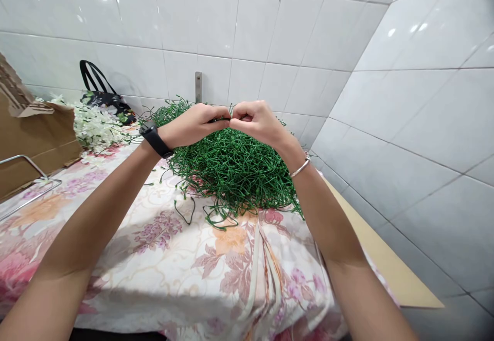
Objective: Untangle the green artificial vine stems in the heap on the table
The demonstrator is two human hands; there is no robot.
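Observation:
A large tangled heap of green plastic stems (247, 171) lies on the floral cloth. Above its back edge my two hands meet, fingertips touching. My left hand (203, 120), with a black watch on the wrist, is closed in a pinch on a thin dark green stem (221, 120). My right hand (258, 120), with a silver bracelet on the wrist, is closed with its fingers curled at the stem's end; what lies inside its fingers is hidden. A few loose stems (185, 211) rest on the cloth in front of the heap.
The flowered cloth (165, 269) covers the table. White artificial flowers (94, 125), a black floral bag (108, 102), a cardboard box (38, 135) and a metal wire frame (38, 176) are at left. Tiled walls (254, 22) close off the back and right. A tan board (389, 264) sticks out at right.

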